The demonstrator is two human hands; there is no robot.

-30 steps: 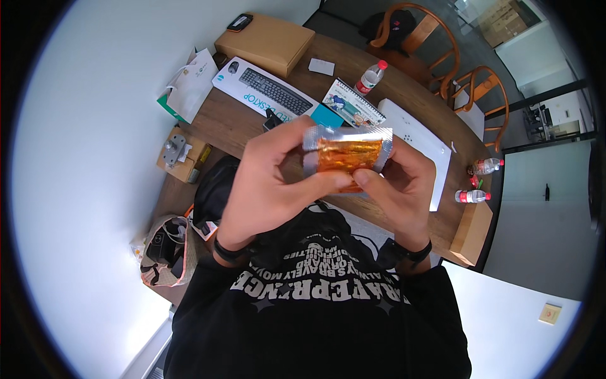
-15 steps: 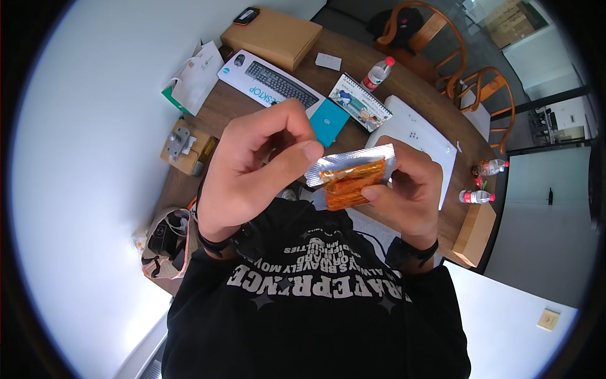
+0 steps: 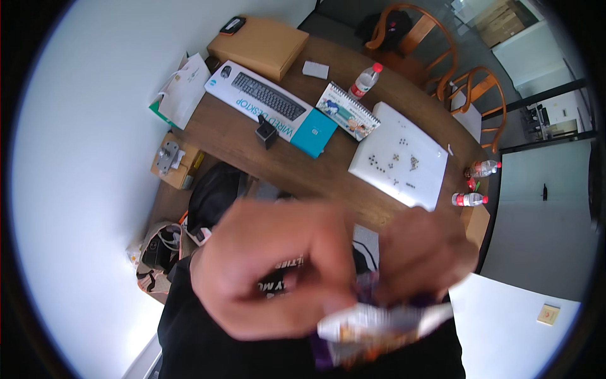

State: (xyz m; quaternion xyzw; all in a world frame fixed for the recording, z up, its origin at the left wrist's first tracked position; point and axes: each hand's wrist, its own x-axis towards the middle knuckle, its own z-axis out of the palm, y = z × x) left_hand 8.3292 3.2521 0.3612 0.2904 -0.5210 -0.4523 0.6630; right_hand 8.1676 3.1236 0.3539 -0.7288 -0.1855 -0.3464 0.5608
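Both hands are raised close in front of my chest, smeared by motion. Between them hangs an opened snack packet (image 3: 353, 350), purple outside and silver inside, with something orange-brown showing in it. My left hand (image 3: 221, 278) is closed, thumb and forefinger pinching the packet's left edge. Curled over its right upper part, my right hand (image 3: 429, 252) grips the packet too; its fingertips are blurred. The packet's lower part is too blurred to read its contents.
Beyond my hands is a brown wooden table (image 3: 227, 139). On it lie a keyboard box (image 3: 271, 91), a carton (image 3: 259, 47), a small black cube-shaped thing (image 3: 266, 134), a desk calendar (image 3: 347, 114), a white foam board (image 3: 404, 158) with small parts, and several bottles (image 3: 366, 81).
Both hands and the packet have moved down toward my chest and closer to view. The packet has tilted, and its orange contents face me less. The table shows more fully.
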